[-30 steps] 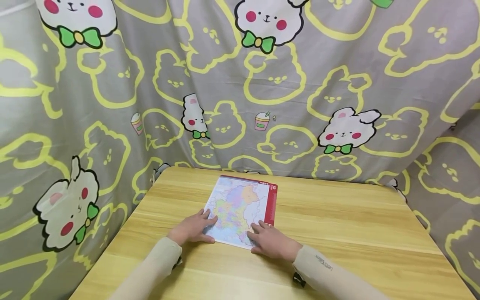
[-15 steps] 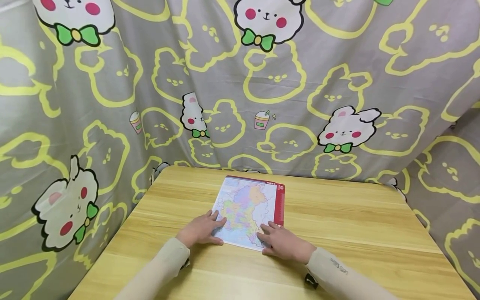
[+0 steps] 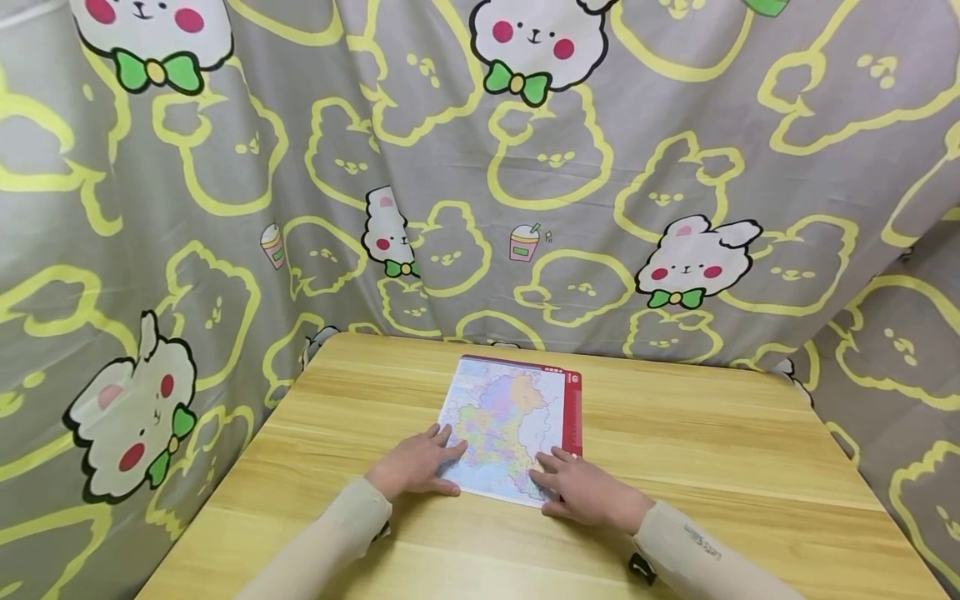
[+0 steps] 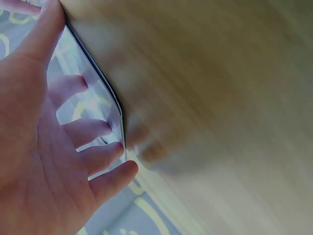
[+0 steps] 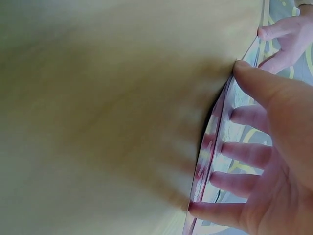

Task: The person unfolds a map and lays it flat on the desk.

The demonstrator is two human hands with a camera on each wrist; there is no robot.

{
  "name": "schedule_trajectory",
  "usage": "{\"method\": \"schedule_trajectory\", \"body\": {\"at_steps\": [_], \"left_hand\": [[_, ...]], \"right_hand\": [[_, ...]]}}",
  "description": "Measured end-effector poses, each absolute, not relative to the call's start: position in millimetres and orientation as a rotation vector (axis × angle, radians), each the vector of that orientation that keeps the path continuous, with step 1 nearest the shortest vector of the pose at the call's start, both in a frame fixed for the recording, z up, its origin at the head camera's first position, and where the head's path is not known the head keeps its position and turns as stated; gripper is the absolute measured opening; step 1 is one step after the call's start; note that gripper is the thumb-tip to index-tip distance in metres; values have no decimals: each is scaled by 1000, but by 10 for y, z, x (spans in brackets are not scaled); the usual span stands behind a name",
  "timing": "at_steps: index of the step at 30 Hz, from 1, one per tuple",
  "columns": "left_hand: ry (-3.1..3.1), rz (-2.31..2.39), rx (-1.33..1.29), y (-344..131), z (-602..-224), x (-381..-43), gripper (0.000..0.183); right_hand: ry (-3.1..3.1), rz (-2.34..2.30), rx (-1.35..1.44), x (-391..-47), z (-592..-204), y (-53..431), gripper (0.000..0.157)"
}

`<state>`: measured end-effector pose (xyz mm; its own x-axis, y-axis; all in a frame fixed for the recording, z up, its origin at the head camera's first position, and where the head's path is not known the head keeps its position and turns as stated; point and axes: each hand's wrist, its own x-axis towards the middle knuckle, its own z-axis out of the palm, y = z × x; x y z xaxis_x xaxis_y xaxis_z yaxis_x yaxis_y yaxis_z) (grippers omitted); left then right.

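Observation:
A thin flat map sheet (image 3: 495, 417), printed in pastel colours with a red strip along its right side and far edge, lies on the wooden table. My left hand (image 3: 416, 462) rests at its near left part, fingers spread over the left edge and the thumb by the near edge. At the near right corner, my right hand (image 3: 588, 490) touches the sheet with spread fingers. In the left wrist view the left hand's fingers (image 4: 105, 129) reach along the glossy sheet. The right wrist view has the right hand's fingertips (image 5: 217, 177) on the glossy surface.
The light wooden table (image 3: 712, 450) extends around the sheet on all sides. A grey curtain (image 3: 465, 167) with yellow outlines and cartoon rabbits hangs behind the table and along its left and right sides.
The map sheet has slid to the right across the table, with both hands moving along on it. Their spread-finger pose looks the same.

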<state>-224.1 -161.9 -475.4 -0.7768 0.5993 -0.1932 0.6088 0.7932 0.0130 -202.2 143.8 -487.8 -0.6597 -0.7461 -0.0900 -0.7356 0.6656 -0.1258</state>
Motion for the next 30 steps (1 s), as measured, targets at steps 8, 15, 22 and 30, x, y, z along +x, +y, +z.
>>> {"method": "schedule_trajectory", "body": {"at_steps": [8,15,22,30], "left_hand": [[2781,-24,957,-1567,-4768,-2241,76],[2756,-33,986,-1487,-4763,-2237,77],[2734,-47,1007,-1364,-4768,-2226,77],[2726,-82,1047,-1235,-4808,-2216,78]], "right_hand": [[2745,-142,-1231,-1993,-4878,1544,53],[2755,-174,-1216,-1960,-4897,1660,53],[2739,-205,-1180,-1926,-4880,1810,54],[2735,-224,-1154,-1917,-4874,1966,57]]}}
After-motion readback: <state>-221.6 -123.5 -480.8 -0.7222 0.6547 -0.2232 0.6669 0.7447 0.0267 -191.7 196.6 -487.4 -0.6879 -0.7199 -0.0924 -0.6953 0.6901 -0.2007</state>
